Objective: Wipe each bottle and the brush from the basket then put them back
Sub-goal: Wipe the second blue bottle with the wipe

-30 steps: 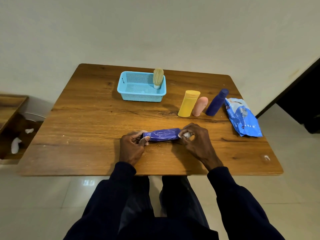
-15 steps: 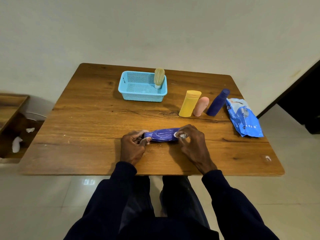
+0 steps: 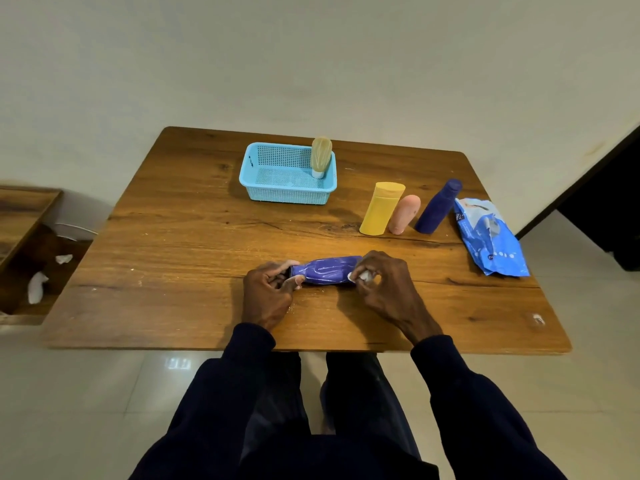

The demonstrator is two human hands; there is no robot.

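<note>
Wooden bench, wiping the purple bottle.
My left hand pins its cap end flat; my right hand pinches a wipe against its base. Basket holds only the brush.

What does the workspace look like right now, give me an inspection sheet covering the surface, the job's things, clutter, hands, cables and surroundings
Surface: wooden table, pale specks near the front edge.
Job's things: purple bottle lying sideways between both hands; yellow bottle, pink bottle and dark blue bottle standing in a row; brush upright in the blue basket.
Clutter: blue wipes packet at the right side of the table.
Hands: left hand grips the bottle's cap end; right hand presses a white wipe to the other end.
Cables: nothing seen.
Surroundings: plain wall, tiled floor, wooden shelf at left with white scraps.
</note>
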